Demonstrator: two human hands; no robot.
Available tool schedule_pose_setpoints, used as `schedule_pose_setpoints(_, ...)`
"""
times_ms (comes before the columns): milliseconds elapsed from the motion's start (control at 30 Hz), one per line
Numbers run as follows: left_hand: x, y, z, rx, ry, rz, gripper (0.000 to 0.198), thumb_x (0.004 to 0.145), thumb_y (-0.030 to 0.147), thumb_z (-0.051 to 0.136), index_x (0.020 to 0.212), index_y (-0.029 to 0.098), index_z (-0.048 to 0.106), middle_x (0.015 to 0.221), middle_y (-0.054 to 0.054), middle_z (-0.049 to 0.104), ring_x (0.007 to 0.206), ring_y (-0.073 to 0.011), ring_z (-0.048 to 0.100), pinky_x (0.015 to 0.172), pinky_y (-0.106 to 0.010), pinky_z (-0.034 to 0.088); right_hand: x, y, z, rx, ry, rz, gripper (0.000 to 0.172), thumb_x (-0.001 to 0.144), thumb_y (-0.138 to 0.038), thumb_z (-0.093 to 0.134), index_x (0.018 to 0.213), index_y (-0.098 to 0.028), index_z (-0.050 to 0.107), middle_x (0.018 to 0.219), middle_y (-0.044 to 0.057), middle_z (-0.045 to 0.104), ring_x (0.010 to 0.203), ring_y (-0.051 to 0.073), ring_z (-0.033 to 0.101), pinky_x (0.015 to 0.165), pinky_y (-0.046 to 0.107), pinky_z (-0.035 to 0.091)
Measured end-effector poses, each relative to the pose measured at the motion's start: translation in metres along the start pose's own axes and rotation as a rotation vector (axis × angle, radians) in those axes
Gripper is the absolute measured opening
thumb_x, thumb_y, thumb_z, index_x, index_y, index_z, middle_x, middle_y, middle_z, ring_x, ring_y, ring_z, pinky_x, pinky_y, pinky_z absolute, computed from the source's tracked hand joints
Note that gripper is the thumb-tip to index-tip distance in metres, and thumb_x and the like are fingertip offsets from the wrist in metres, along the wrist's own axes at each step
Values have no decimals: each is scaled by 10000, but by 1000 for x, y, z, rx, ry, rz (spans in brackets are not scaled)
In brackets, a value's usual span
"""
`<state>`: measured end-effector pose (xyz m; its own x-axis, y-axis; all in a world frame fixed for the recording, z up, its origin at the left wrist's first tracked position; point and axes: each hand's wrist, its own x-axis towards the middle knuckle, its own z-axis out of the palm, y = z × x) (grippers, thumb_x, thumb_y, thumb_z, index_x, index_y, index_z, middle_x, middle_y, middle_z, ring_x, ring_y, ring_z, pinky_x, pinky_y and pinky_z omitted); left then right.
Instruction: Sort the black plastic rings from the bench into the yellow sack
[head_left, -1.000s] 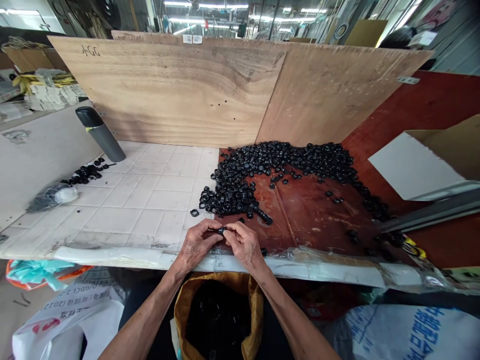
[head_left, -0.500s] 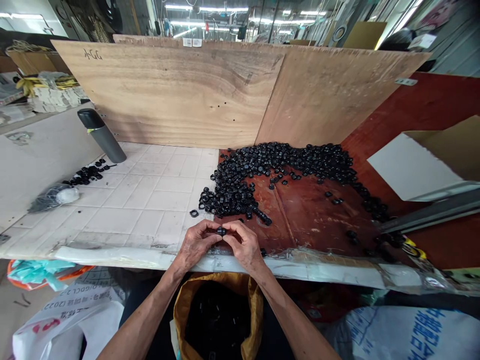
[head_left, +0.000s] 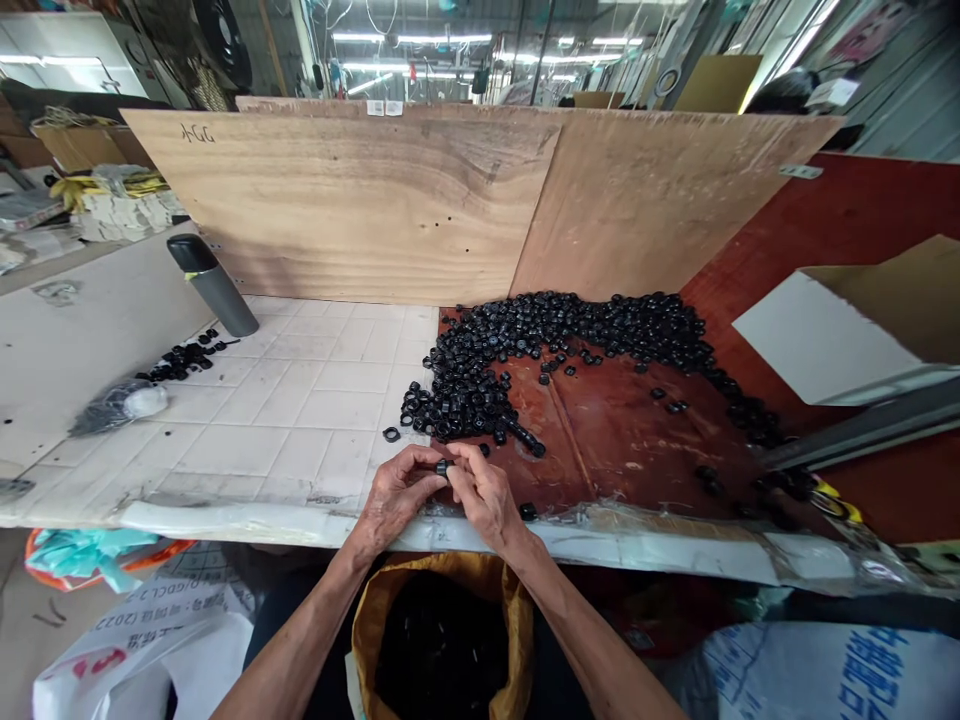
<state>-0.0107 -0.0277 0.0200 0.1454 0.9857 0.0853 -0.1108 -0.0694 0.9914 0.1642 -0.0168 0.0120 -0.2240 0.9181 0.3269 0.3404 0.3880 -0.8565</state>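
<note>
My left hand (head_left: pixel 394 495) and my right hand (head_left: pixel 487 495) meet at the table's near edge, fingertips pinched together on one small black ring part (head_left: pixel 442 466). Just beyond them lies a big curved heap of the same black ring parts (head_left: pixel 525 340) on the red-brown board. One loose ring (head_left: pixel 390 434) sits on the white tiled surface to the left of the heap, another (head_left: pixel 528 511) by my right wrist. Below my hands an open yellow-brown sack (head_left: pixel 442 640) holds dark parts.
A grey flask with a black cap (head_left: pixel 214 285) stands at the left near a small group of black parts (head_left: pixel 184 358) and a plastic bag (head_left: pixel 116 403). Plywood boards (head_left: pixel 360 200) wall the back. A cardboard box (head_left: pixel 855 320) lies at right. White printed sacks (head_left: pixel 150 640) sit below.
My hands have stayed together on the small black part, fingers shifting slightly around it. The view has tilted a little; nothing else on the table has moved.
</note>
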Motion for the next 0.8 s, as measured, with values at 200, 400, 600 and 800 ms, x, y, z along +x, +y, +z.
schedule_pose_setpoints(200,0,-6,-3,-32,23,-51,287,805,336,834,1010,182,705,937,-28,729,798,-151,699,774,-269,581,-1,3,-1,-117,100,-71,409,1038,-395,475,703,-219,631,553,-8,560,519,139,528,586,259,461)
schedule_pose_setpoints(400,0,3,1,-76,20,-61,293,801,362,838,975,171,698,927,-27,733,791,-159,717,775,-282,590,-3,-1,-3,77,4,-9,245,986,-365,564,1115,-219,714,764,18,693,560,155,637,576,266,523)
schedule_pose_setpoints(600,0,3,2,-21,14,-26,253,822,343,823,979,180,709,989,-40,732,894,-174,716,862,-296,585,1,1,-4,267,37,88,154,866,-322,715,986,-226,716,955,51,704,755,178,669,680,276,572)
schedule_pose_setpoints(800,-1,3,2,-36,12,-30,263,809,309,824,991,176,688,987,-36,726,880,-164,716,851,-282,580,1,4,-8,285,31,53,226,860,-241,707,1081,-248,758,1044,53,699,854,175,650,769,279,575)
